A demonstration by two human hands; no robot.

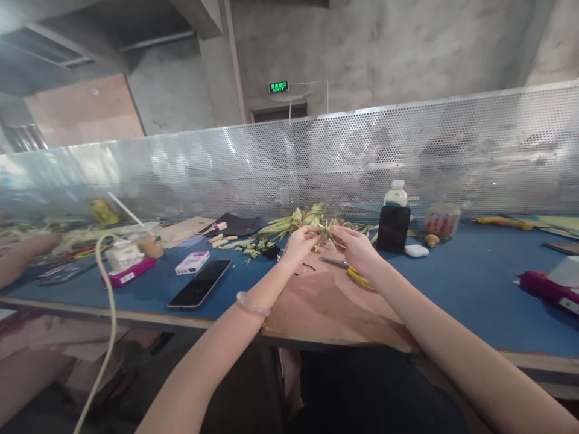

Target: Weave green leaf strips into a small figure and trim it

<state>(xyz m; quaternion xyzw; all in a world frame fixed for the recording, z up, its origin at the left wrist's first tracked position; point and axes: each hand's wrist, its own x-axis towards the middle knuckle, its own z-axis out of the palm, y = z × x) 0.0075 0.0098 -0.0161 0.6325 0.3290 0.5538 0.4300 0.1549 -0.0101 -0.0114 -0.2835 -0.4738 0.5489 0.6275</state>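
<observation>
Both hands meet over a brown board (312, 307) on the blue table. My left hand (301, 244) is closed, its fingertips pinching a small green plant piece (324, 237). My right hand (355, 246) is closed on the same piece from the other side. Scissors with yellow handles (359, 278) lie on the board, beside and partly beneath my right hand. Just beyond the hands rests a bunch of pale green stems and leaves (289, 223). Small cut green bits (259, 246) are scattered to the left of my left hand.
On the left are a black phone (201, 283), a small pink-white box (192, 263), a drink cup (151, 241) and another person's arm (22, 256). To the right stand a dark phone (393, 228), a bottle (396, 194) and a white case (417, 251). A perforated metal screen (362, 157) runs behind.
</observation>
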